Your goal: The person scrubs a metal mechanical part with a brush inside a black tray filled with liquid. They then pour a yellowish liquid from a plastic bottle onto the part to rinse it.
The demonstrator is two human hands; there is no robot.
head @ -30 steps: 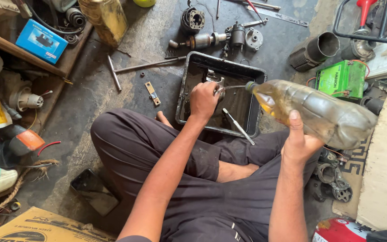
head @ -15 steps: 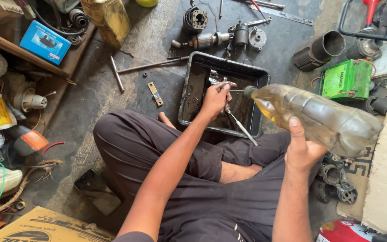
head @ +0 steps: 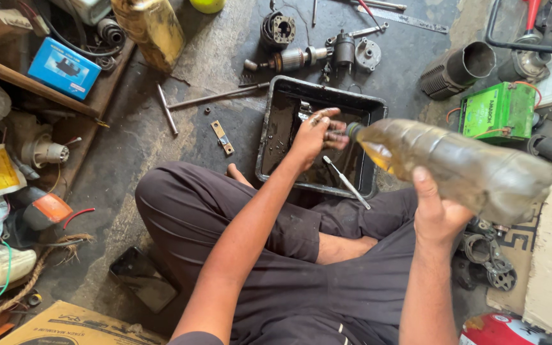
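Note:
I sit cross-legged on a concrete floor. My right hand point(head: 437, 211) grips a large clear plastic bottle point(head: 461, 167) of yellowish liquid, tipped on its side with its neck pointing left over a black metal tray point(head: 276, 108). My left hand point(head: 317, 131) hovers over the tray right at the bottle's mouth, fingers curled around a small metal part that is hard to make out. A screwdriver point(head: 346, 182) rests slanted across the tray's near edge.
Motor parts point(head: 295, 59) and a stator point(head: 279, 29) lie beyond the tray. A long metal rod point(head: 215, 97) and small bracket point(head: 223, 137) lie left of it. A green battery point(head: 499, 112), grey cylinder point(head: 458, 69), blue box point(head: 64, 67) and yellow jug point(head: 151, 29) surround me.
The bottle has tipped further toward level and its neck has come closer to my left hand, which shifted slightly over the tray.

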